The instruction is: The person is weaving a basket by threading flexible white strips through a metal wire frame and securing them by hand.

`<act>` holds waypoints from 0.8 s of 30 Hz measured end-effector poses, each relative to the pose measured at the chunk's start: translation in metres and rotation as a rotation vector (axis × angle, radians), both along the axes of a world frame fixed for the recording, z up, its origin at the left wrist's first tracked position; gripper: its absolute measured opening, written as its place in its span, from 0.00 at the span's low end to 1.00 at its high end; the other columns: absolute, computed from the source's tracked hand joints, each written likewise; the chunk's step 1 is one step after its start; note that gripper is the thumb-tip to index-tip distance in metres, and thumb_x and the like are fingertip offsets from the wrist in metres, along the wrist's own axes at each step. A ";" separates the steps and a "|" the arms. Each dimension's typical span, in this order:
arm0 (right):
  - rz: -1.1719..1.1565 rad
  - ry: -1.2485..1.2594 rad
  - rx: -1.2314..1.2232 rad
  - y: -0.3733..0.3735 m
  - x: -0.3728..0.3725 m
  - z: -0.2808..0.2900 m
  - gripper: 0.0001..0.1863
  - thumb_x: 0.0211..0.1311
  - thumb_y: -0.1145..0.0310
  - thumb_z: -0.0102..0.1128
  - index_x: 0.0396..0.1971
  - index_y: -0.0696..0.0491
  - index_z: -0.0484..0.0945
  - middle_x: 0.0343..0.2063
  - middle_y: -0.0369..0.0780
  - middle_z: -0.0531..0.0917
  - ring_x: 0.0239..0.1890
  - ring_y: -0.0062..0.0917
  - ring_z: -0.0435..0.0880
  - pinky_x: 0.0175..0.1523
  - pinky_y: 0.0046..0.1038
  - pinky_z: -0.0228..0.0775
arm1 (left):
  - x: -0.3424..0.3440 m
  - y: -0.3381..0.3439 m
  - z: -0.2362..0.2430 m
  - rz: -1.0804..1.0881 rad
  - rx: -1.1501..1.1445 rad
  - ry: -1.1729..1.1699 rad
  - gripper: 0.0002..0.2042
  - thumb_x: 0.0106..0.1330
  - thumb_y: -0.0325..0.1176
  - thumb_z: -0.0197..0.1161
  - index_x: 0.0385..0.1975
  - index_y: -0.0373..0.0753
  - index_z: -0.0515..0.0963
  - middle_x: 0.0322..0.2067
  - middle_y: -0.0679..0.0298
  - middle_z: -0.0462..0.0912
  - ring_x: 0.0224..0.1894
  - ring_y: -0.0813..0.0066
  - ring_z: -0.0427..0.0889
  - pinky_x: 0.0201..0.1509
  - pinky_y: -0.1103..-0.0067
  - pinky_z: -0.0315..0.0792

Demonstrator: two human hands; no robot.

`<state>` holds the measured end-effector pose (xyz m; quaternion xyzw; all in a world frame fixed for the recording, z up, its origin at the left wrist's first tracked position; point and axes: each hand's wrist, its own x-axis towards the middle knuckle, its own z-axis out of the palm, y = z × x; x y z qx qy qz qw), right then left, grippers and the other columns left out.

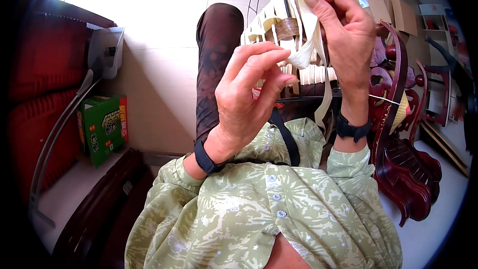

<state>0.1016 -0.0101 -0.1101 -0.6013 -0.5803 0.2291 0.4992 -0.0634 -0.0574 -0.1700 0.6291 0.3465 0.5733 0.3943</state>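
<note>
The right hand [347, 32], at one o'clock of the view, has its grip pressed closed, thumb against bent fingers, pinching a pale strip [312, 32]. The left hand [241, 89], nearer the middle, has its grip loosely parted: a gap shows between thumb and forefinger, with the strip's sharp fold right beside their tips. Whether either tip bears on the fold I cannot tell.

That makes the fold the likeliest trouble spot. The strip looks thin and flat, so an uneven pull could set a crease or twist it edge-on, and with the left fingers parted, the fold could spring loose. If the right thumb slackens, the upper length could slide away towards twelve.

Below the pinch, towards six, a loose tail [325, 102] hangs beside the lap; it could snag on the right wristband [352, 128] or fold under itself.

Just behind the hands, between twelve and one, stands a frame [276, 7] wrapped in pale strips, with a brown band [284, 30] around part of it. A hard tug could tilt it. Towards three, a taut white cord [383, 99] runs by a carved dark-red chair [398, 179]; a swinging elbow could knock either.
</note>
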 end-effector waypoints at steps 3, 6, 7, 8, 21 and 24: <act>0.004 -0.012 0.055 -0.001 0.005 -0.011 0.09 0.66 0.71 0.66 0.41 0.60 0.83 0.32 0.31 0.83 0.34 0.11 0.79 0.39 0.13 0.70 | 0.001 0.005 0.002 0.113 0.180 0.135 0.14 0.56 0.21 0.72 0.42 0.37 0.83 0.41 0.58 0.80 0.37 0.66 0.83 0.35 0.77 0.80; 0.060 0.189 0.085 -0.002 0.007 -0.013 0.06 0.66 0.73 0.65 0.38 0.59 0.83 0.29 0.31 0.85 0.32 0.10 0.79 0.37 0.15 0.71 | -0.004 0.013 0.003 0.099 0.190 0.109 0.13 0.56 0.22 0.72 0.42 0.36 0.83 0.40 0.59 0.80 0.37 0.66 0.83 0.35 0.77 0.79; 0.091 0.206 0.048 -0.003 0.012 -0.014 0.06 0.66 0.75 0.64 0.40 0.59 0.84 0.32 0.32 0.86 0.36 0.11 0.80 0.41 0.14 0.72 | -0.006 0.021 0.001 0.163 0.257 0.130 0.12 0.57 0.22 0.72 0.40 0.36 0.83 0.37 0.59 0.81 0.35 0.67 0.83 0.35 0.76 0.79; 0.078 0.199 0.048 -0.004 0.011 -0.013 0.06 0.66 0.74 0.64 0.40 0.59 0.83 0.31 0.31 0.85 0.34 0.10 0.79 0.39 0.14 0.71 | -0.009 0.026 0.004 0.159 0.213 0.099 0.09 0.58 0.21 0.70 0.38 0.35 0.82 0.34 0.59 0.81 0.34 0.67 0.83 0.35 0.76 0.78; -0.102 0.184 -0.371 -0.069 -0.003 0.026 0.08 0.69 0.69 0.63 0.34 0.60 0.80 0.23 0.25 0.75 0.26 0.05 0.66 0.28 0.13 0.55 | 0.005 0.104 0.058 -0.323 0.278 0.654 0.07 0.63 0.30 0.62 0.31 0.34 0.83 0.34 0.53 0.81 0.36 0.52 0.83 0.41 0.64 0.76; -0.156 0.231 -0.348 -0.074 -0.005 0.024 0.08 0.69 0.70 0.62 0.34 0.60 0.80 0.24 0.26 0.76 0.27 0.06 0.68 0.29 0.13 0.57 | 0.008 0.115 0.066 -0.434 0.329 0.784 0.08 0.61 0.31 0.62 0.29 0.32 0.82 0.32 0.51 0.81 0.38 0.52 0.83 0.43 0.64 0.77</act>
